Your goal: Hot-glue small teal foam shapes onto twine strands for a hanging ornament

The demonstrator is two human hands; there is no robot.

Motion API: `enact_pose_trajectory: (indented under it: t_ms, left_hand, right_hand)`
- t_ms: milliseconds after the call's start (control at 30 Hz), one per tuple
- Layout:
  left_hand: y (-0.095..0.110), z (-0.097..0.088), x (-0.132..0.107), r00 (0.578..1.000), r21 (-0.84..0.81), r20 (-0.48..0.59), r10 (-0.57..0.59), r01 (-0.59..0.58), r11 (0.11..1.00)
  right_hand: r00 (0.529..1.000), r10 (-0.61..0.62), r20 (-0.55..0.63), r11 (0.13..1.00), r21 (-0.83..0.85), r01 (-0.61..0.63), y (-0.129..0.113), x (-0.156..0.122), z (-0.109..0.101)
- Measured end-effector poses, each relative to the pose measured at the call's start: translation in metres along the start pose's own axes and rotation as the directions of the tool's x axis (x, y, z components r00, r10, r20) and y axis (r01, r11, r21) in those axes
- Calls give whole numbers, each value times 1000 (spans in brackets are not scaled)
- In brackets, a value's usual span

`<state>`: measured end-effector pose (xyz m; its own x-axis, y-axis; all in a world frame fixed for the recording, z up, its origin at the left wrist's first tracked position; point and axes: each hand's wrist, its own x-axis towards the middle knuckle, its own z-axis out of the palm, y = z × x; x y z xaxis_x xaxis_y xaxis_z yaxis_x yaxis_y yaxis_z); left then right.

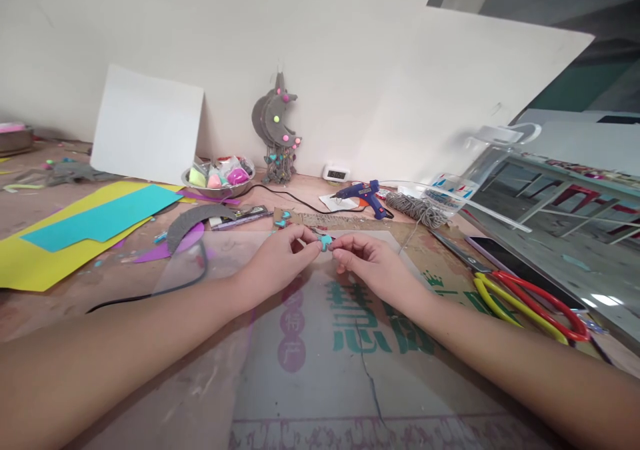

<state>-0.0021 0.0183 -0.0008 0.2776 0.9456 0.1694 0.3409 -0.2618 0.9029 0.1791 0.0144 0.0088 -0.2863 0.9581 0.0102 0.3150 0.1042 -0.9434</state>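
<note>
Head view is showing the left hand [275, 267] and right hand [375, 265] pinching a small turquoise piece [326, 240] between thumbs and fingertips, nearly closed, near the far edge of a translucent sheet [310, 393]; a blue glue gun [367, 195] is lying beyond.

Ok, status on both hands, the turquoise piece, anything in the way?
Left hand pinching small turquoise piece. Right hand: fingertips at its other side, grip unclear. Blue glue gun lies beyond, not in the way.

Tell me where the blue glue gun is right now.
In the head view, the blue glue gun lies right of centre, beyond the right hand, near the white clock and just left of the gray cord.
</note>
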Motion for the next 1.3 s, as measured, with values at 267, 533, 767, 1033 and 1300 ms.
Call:
enact_pose_trajectory:
  t_ms: [267, 533, 767, 1033, 1300]
  left_hand:
    - [4, 1, -3, 999, 68, 25, 26, -28, 997]
    - [7, 2, -4, 999, 82, 38, 10, -13, 997]
    - [5, 2, -6, 999, 59, 54, 7, -10, 998]
    - [4, 1, -3, 994, 23, 105, 7, -10, 1000]
    - [-5, 3, 4, 984, -382, 119, -133, 169, 909]
  right_hand:
    - [988, -122, -96, 984, -145, 108, -1, 4, -5]
    - [950, -278, -145, 947, -209, 245, -1, -1, -3]
    - [940, -311, -140, 934, -226, 275, 0, -1, -2]
    - [944, -307, -123, 921, -289, 262, -1, 0, -4]
    - [892, -377, -249, 911, -273, 309, 1, -3, -4]
